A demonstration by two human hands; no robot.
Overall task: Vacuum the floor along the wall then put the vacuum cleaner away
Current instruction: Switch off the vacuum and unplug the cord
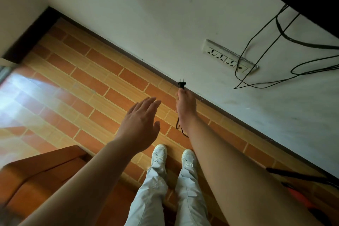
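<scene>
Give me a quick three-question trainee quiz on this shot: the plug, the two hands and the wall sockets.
1. True or false: the plug is seated in the wall socket strip.
2. Which hand pinches the plug? A: the left hand. B: the right hand.
3. Fill in: the left hand is ____ and holds nothing.

Key: 1 false, it is held apart from the strip with its prongs bare; 2 B; 3 open.

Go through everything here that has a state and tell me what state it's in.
Plug: unplugged, pinched in the right hand.
Left hand: open, holding nothing.
Wall sockets: all three free.
Vacuum cleaner: on the floor by the wall, not held.
</scene>
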